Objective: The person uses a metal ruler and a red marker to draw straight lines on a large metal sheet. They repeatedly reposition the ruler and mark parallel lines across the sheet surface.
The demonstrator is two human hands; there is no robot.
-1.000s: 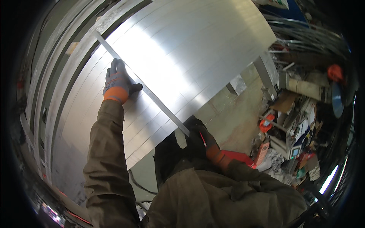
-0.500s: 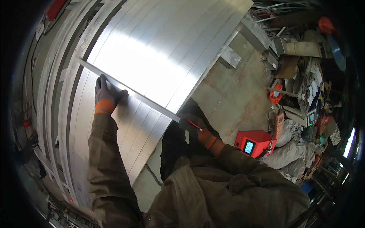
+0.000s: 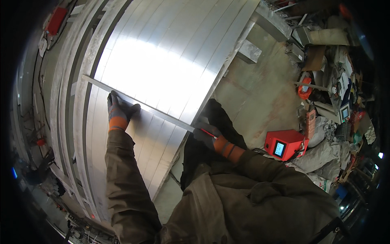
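Observation:
A long, narrow metal bar lies slantwise across a row of shiny metal strips. My left hand, in a grey and orange glove, presses on the near side of the bar, its thumb spread away from the fingers. At the bar's right end is my right hand, gloved the same way. Its fingers are closed round a thin red pen, whose tip I cannot make out. The right fingertips are close to the bar's end; whether they touch it is unclear.
Long metal beams run along the left side of the strips. A red box with a small screen stands on the floor to the right. Beyond it lie a heap of plastic sheeting, an orange coil and scrap. A rectangular metal tube juts out at upper right.
The view has shifted a little, so most things sit further right in it. Both hands keep about the same places along the bar, and the pen stays in my right hand.

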